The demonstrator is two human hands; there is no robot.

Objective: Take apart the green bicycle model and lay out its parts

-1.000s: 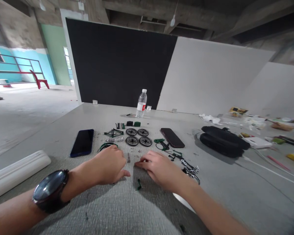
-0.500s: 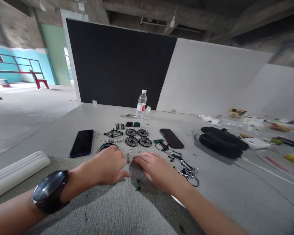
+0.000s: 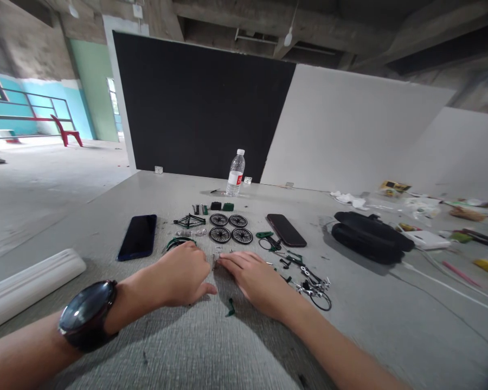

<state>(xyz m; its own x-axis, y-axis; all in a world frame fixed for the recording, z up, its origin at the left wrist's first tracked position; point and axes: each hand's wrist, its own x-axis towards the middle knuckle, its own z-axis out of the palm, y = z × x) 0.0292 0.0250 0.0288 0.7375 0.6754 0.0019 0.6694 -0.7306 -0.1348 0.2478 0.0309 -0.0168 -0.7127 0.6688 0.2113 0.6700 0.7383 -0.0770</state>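
Note:
Knuckles up, my left hand rests on the grey textured mat with its fingers curled under and its thumb stuck out; whatever those fingers may hold is hidden. A dark-faced watch is on that wrist. Beside it lie curved green bicycle mudguards. My right hand lies low with fingers extended, the fingertips at a few tiny metal pieces between the hands. One small green part lies nearer me. Beyond are several spoked toy wheels and a dark green miniature bicycle frame.
Two phones flank the parts, one blue-black and one dark. Small bicycle parts cluster right of my right hand. A water bottle stands behind. A black case sits right, a white roll left.
My right fingertips have shifted slightly left, onto the tiny metal pieces. My left hand keeps its place, and the whole view has moved a little.

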